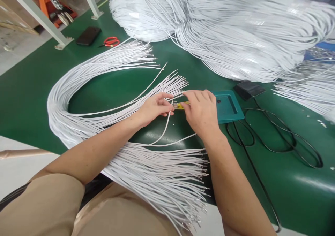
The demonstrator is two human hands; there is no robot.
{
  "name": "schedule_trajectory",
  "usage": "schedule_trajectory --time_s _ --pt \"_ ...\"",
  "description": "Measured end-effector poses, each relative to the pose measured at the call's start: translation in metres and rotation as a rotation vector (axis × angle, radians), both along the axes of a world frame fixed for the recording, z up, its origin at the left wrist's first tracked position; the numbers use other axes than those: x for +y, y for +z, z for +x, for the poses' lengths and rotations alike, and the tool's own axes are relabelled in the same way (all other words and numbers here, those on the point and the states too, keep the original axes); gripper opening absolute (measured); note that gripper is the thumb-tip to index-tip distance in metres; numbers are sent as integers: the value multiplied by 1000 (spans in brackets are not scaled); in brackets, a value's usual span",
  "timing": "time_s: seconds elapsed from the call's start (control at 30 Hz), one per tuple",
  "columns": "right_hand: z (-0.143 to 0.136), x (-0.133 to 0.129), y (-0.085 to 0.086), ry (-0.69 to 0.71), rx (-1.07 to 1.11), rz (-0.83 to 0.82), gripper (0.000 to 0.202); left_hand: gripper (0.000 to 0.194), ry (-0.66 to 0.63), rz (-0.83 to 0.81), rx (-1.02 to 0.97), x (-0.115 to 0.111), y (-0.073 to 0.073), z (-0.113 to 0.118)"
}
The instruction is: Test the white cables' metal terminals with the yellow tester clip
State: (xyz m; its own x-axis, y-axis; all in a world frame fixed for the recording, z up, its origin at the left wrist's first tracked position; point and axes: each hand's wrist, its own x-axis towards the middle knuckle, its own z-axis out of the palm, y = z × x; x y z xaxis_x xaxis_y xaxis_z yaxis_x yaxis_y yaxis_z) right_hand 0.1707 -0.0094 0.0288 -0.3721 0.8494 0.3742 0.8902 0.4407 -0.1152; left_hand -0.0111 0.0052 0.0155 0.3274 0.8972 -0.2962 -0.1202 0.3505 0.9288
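Note:
My left hand (156,107) pinches a single white wire (167,122) near its end; the wire loops down from the fingertips toward the bundle below. My right hand (202,110) is closed around a small yellow tool with a metal end (180,105), which meets the wire at my left fingertips. What kind of tool it is, I cannot make out. A bundle of white wires (59,100) curves in a U on the left. One set of its ends lies behind my left hand, and another spreads under my forearms toward the table's front edge.
Beside my right hand lies a teal tray (229,121), with a black box (248,89) and its looping black cable (282,149) to the right. Large wire coils (235,30) fill the back of the green table (23,100). Red-handled scissors (111,41) and a dark case (88,36) lie back left.

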Motion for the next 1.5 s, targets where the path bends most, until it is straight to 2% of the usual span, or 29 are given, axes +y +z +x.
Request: schedule_trajectory --time_s 0.07,0.17,0.43,0.73,1.03,1.13,1.2,1.33,1.5 --pt "7 5 0 -23 -60 -51 20 40 9 125 129 1 -5 0" --pt "13 10 -1 -19 -115 -148 18 37 -10 206 239 1 -12 1" --pt "13 10 -2 23 -203 -134 23 35 -29 251 284 3 -23 3" --pt "15 16 -3 -10 -218 -137 26 32 -33 322 408 6 -36 7" --pt "15 15 -1 -14 -210 -157 23 29 -46 420 546 4 -33 6" --pt "20 12 -3 -12 -169 -107 24 29 -50 451 568 3 -31 6" --pt "27 9 -5 -77 -126 -39 30 30 -54 456 566 3 -31 5" --pt "37 7 -12 -349 -106 41 47 30 -68 428 517 5 -33 3" --pt "34 12 -17 -412 -99 15 50 36 -45 330 430 9 -26 -4"
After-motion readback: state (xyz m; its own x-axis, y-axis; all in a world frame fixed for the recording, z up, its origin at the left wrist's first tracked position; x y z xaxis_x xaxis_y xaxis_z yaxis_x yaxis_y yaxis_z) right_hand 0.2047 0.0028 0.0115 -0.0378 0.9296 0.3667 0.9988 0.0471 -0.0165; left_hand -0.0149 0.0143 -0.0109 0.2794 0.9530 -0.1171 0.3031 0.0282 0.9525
